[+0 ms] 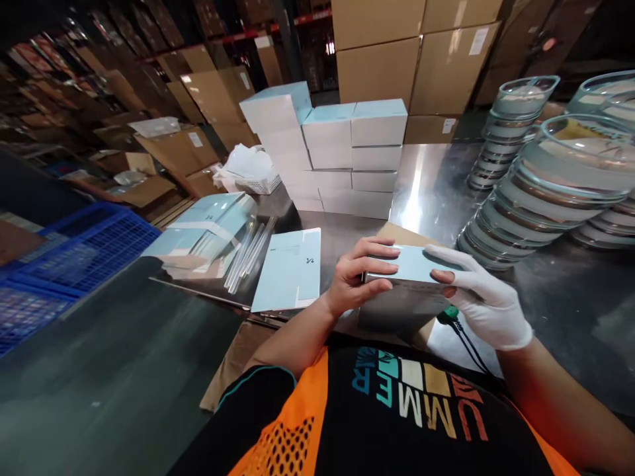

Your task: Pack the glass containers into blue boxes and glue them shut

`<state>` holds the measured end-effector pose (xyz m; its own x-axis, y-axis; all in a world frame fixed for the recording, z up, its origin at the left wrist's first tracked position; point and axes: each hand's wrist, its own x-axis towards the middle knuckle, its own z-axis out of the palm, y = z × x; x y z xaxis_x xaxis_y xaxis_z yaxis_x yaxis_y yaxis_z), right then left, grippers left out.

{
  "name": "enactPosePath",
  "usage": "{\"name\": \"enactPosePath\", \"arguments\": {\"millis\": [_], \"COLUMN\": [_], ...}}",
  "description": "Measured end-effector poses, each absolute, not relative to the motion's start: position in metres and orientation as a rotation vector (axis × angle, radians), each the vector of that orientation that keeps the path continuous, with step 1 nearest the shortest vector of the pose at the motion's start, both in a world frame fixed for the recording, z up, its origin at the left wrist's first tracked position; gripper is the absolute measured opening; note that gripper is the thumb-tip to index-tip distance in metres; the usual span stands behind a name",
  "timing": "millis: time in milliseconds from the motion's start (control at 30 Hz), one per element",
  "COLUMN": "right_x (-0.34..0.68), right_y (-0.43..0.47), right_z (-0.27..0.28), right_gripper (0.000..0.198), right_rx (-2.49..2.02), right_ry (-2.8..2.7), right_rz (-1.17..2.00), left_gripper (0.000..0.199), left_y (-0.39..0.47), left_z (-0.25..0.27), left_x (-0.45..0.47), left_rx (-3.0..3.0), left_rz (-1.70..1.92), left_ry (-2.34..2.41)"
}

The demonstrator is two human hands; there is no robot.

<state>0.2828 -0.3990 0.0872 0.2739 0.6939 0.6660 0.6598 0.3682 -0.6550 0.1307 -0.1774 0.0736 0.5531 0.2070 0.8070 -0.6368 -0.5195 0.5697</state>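
**Blue-topped box steadied between both hands at the near side of the bench**

Setting: brown cartons [377, 73] stand behind a metal bench [434, 158]. On it, a stack of white-sided boxes [327, 158] at the far side; stacked glass bowls [526, 198] to the right; flat blue boards [282, 264] to the left.

Item: blue-topped box [414, 263], directly before the torso, with brown cardboard showing just beyond it. Near face in shadow; cannot tell whether it is fully closed.

Hands: bare left hand [361, 274] closed over the left end, fingers slightly apart across the top. Right hand [489, 294], in a white glove with bare fingertips showing, clamped on the right end, one finger along the far edge.

Technique (judgement): press evenly at both ends, loading the edges rather than the middle of the panel, which could dent. Bare fingertips should help feel whether the edges sit flush. Keep the green plug [448, 315], near the right hand, out from under the box.

Writing: large coloured letters [417, 396] on the shirt, inverted; R, E, M, M legible, the rest partly folded. Carton label [479, 41]: too small to read. Handwritten mark [310, 260] on the boards: illegible. No brand made out.
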Motion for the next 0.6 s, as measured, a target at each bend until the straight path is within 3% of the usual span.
{"name": "enactPosePath", "arguments": {"millis": [200, 333, 400, 467, 533, 600], "right_x": [0.28, 0.274, 0.287, 0.32, 0.37, 0.427], "right_y": [-0.39, -0.382, -0.387, -0.403, -0.424, -0.443], "right_z": [0.081, 0.087, 0.102, 0.124, 0.149, 0.169], "right_gripper": [0.032, 0.083, 0.093, 0.082, 0.068, 0.085], "right_rx": [-1.429, -1.435, -1.44, -1.547, -1.794, -2.118], "right_ry": [-1.528, -1.81, -1.89, -1.789, -1.427, -0.952], "right_rz": [-0.123, -0.384, -0.495, -0.673, -0.927, -0.998], "left_gripper": [0.03, 0.065, 0.073, 0.075, 0.086, 0.105], "left_y": [-0.161, -0.171, -0.174, -0.166, -0.148, -0.13], "left_z": [0.105, 0.148, 0.159, 0.16, 0.154, 0.142], "left_x": [0.126, 0.119, 0.113, 0.105, 0.099, 0.097], "left_rx": [2.12, 2.526, 2.564, 2.503, 2.248, 1.811], "left_rz": [0.937, 0.627, 0.566, 0.745, 1.144, 1.513], "left_ry": [-0.426, -0.486, -0.459, -0.327, -0.099, 0.086]}}
